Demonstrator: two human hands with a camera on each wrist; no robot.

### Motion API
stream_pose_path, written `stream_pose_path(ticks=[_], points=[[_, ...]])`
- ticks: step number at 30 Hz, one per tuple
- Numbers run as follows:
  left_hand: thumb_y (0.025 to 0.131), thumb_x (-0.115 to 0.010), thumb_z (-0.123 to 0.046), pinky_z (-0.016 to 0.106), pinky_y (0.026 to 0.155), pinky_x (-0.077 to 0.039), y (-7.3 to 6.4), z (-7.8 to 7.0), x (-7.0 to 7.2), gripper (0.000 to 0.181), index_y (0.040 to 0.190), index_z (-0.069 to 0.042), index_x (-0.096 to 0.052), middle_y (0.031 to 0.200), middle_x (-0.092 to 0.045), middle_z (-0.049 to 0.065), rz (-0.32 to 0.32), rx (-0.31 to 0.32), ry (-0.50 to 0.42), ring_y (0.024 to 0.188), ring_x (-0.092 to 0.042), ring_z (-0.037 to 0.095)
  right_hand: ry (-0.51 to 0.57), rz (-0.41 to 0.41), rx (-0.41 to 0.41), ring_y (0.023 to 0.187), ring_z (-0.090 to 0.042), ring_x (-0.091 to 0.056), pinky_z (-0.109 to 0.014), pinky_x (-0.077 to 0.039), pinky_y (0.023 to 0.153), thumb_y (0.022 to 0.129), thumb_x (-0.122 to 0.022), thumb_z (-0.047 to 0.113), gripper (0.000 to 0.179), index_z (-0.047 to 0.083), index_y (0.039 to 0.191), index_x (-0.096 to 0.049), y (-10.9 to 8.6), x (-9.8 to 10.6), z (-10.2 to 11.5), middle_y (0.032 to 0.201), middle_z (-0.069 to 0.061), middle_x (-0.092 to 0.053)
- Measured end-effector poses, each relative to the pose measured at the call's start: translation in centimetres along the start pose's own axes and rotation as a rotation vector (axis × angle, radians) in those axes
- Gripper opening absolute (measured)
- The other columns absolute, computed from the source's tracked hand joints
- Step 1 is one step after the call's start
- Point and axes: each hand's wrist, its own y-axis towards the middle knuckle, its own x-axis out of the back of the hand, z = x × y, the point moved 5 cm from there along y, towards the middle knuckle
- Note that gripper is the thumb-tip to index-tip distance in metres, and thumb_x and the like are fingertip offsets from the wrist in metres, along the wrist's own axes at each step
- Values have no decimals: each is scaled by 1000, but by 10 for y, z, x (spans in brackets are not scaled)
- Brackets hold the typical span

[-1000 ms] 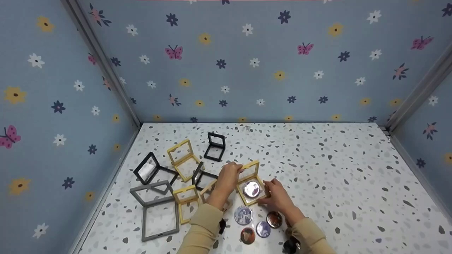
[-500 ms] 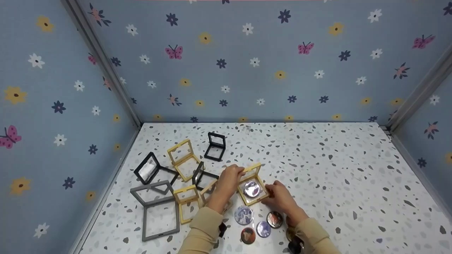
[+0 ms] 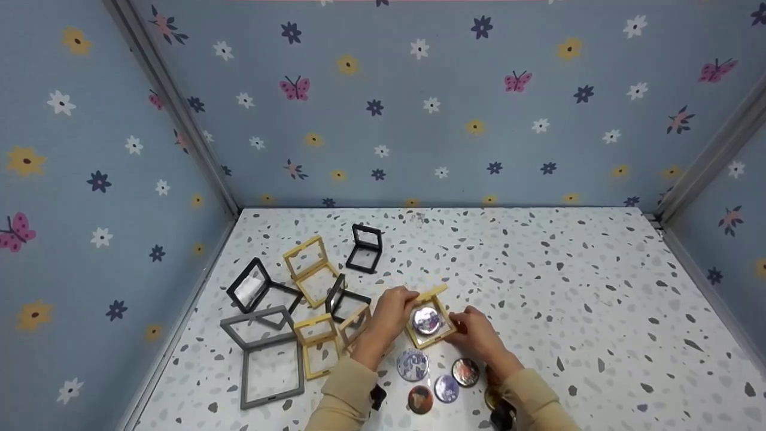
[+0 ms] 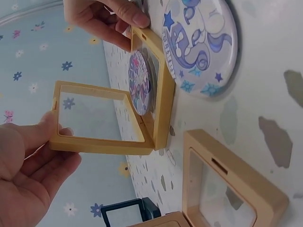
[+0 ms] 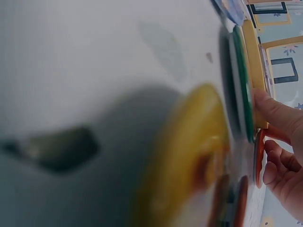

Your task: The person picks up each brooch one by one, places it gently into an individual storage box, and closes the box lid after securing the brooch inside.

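A yellow hinged display frame [image 3: 441, 342] with clear film panes stands partly open in front of me. On the film of its lower half lies a round picture badge [image 3: 426, 321], [image 4: 138, 82]. My left hand [image 3: 389, 317] pinches the edge of the raised lid [image 4: 99, 145] between thumb and fingers. At the right corner of the base, my right hand [image 3: 480, 340] grips the frame, thumb on its edge in the left wrist view. Just in front lies a large blue-and-white badge [image 3: 413, 365], flat on the table.
More badges lie nearer me: a purple one [image 3: 446, 389], a reddish one [image 3: 421, 399] and a dark-rimmed one [image 3: 465, 373]. A yellow badge [image 5: 189, 156] is close under the right wrist. Open frames crowd the left, including a large grey one [image 3: 272, 397] and a small black one [image 3: 363, 270].
The frame's lid has tilted down toward its base, with my left hand moving slightly down and right along with it. My right hand stays at the base's corner.
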Motion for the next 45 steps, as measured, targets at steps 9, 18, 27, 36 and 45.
stream_pose_path(ticks=[9, 18, 27, 36, 45], points=[[79, -64, -6, 22, 62, -48, -8, -3, -10, 17, 96, 0, -68, 82, -63, 7, 43, 61, -77, 71, -59, 14, 4, 1, -33, 62, -13, -42, -27, -37, 58, 68, -75, 20, 40, 3, 103, -65, 1, 1, -3, 74, 0, -45], [74, -69, -3, 18, 56, -46, -13, -4, -22, 13, 87, -4, -70, 76, -64, 4, 114, 101, -73, 63, -56, 9, 12, 9, -60, 64, -13, -43, -27, -38, 58, 67, -76, 21, 42, 4, 103, -66, 3, 2, -4, 74, 0, -44], [74, -70, -7, 20, 55, -43, -17, -6, -32, 12, 86, -7, -71, 74, -64, -1, 145, 97, 22, 62, -53, 8, 6, 21, -110, 63, -14, -43, -27, -39, 57, 66, -77, 22, 29, 9, 91, -69, 3, 1, -6, 71, 0, -43], [75, -69, -6, 19, 54, -43, -23, -9, -40, 9, 81, -12, -72, 69, -62, -4, 149, 38, 142, 59, -51, 5, 21, 4, -99, 62, -14, -42, -27, -37, 56, 65, -77, 22, 24, 11, 84, -68, 2, 1, -7, 71, 0, -43], [76, -67, -10, 23, 54, -43, -27, -8, -51, 6, 71, -11, -69, 66, -59, -2, 194, 41, 216, 58, -51, 10, 22, -23, -41, 59, -12, -39, -24, -36, 52, 66, -77, 23, 25, 9, 85, -69, 2, 2, -5, 66, 3, -41]])
